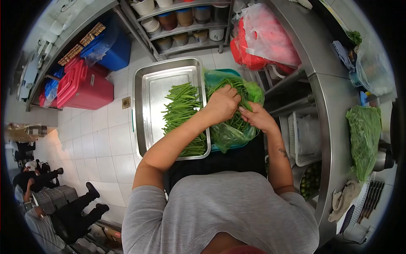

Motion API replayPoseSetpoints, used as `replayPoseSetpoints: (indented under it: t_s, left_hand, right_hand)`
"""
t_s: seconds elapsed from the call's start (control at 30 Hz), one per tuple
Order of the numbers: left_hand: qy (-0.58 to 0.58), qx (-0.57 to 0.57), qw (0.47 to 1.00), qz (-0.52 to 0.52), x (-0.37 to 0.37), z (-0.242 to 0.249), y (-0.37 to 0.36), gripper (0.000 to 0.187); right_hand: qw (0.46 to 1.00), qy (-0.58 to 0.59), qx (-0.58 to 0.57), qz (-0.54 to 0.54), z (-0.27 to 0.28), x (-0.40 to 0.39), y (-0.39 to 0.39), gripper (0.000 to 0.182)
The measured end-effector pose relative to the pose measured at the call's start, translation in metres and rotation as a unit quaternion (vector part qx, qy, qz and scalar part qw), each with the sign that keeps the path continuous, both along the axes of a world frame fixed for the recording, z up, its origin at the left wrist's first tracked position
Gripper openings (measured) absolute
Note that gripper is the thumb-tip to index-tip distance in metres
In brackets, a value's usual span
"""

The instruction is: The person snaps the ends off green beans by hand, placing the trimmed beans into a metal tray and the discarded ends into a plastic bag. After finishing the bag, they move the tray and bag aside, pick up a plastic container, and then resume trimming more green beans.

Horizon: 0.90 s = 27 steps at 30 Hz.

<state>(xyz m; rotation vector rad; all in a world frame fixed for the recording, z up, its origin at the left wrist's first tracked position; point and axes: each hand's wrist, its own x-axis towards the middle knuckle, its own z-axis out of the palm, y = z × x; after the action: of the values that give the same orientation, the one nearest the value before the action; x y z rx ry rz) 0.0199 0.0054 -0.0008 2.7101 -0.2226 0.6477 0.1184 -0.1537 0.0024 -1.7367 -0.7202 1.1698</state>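
Observation:
Many cut green beans (182, 111) lie in a long metal tray (154, 84), heaped along its right side. Beside it, an open green plastic bag (230, 135) with more long beans (237, 84) rests on a teal tray (216, 148). Over the bag, my left hand (223, 103) is closed, its fingers curled; what they hold is hidden. Just right of it, my right hand (257, 117) pinches green beans between thumb and fingers. The two hands are close together.
Metal shelves (186, 25) with tubs stand ahead. Red bags (262, 38) sit right of them. A steel counter (338, 114) runs along the right, bearing a bag of greens (364, 135). Red (86, 86) and blue bins (114, 48) stand left; people (72, 211) are at lower left.

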Motion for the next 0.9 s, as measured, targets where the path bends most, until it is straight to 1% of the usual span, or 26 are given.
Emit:
replayPoseSetpoints:
  t_s: [0.03, 0.1, 0.17, 0.2, 0.3, 0.33, 0.43, 0.53, 0.63, 0.73, 0.83, 0.9]
  left_hand:
    - [-0.009, 0.0, 1.0, 0.027, 0.0, -0.005, -0.005, 0.01]
    - [-0.027, -0.001, 0.996, 0.08, 0.001, -0.023, -0.012, 0.01]
    - [0.009, -0.116, 0.974, 0.196, 0.01, -0.044, 0.003, 0.012]
    - [0.01, -0.184, 0.965, 0.189, 0.011, -0.047, 0.015, 0.016]
    - [0.063, -0.214, 0.964, 0.144, 0.009, -0.029, 0.023, 0.018]
    - [0.115, -0.172, 0.973, 0.102, 0.007, -0.019, 0.027, 0.019]
    - [0.142, -0.124, 0.978, 0.087, 0.008, -0.022, 0.032, 0.015]
    - [0.082, -0.164, 0.978, 0.098, 0.006, -0.017, 0.031, 0.016]
    - [0.027, -0.157, 0.987, 0.003, -0.001, 0.003, 0.027, 0.019]
    - [0.067, -0.091, 0.992, -0.049, -0.007, 0.01, 0.019, 0.018]
    - [0.084, -0.09, 0.99, -0.067, -0.004, 0.001, 0.018, 0.014]
    - [0.081, -0.131, 0.984, -0.087, -0.003, -0.001, 0.02, 0.013]
  right_hand:
    - [0.995, -0.091, 0.033, -0.016, -0.009, -0.004, 0.001, 0.02]
    - [0.956, -0.272, 0.098, -0.048, -0.032, -0.011, 0.002, 0.02]
    - [0.991, -0.111, 0.071, -0.005, -0.021, -0.019, -0.005, 0.021]
    - [0.998, -0.029, 0.057, 0.014, -0.014, -0.02, -0.007, 0.021]
    - [0.993, 0.089, 0.016, -0.078, -0.004, -0.01, -0.019, 0.02]
    - [0.991, 0.108, 0.022, -0.073, -0.005, -0.006, -0.022, 0.019]
    - [0.992, 0.095, 0.051, -0.068, -0.006, -0.008, -0.023, 0.018]
    - [0.994, 0.059, 0.069, -0.059, -0.004, -0.012, -0.021, 0.018]
    - [0.995, 0.041, 0.057, -0.077, -0.002, -0.014, -0.019, 0.017]
    - [0.997, 0.028, 0.055, -0.048, -0.009, -0.008, -0.02, 0.024]
    - [0.992, -0.123, 0.008, -0.034, -0.01, -0.01, -0.018, 0.031]
    - [0.976, -0.215, 0.018, -0.018, -0.004, -0.012, -0.019, 0.033]
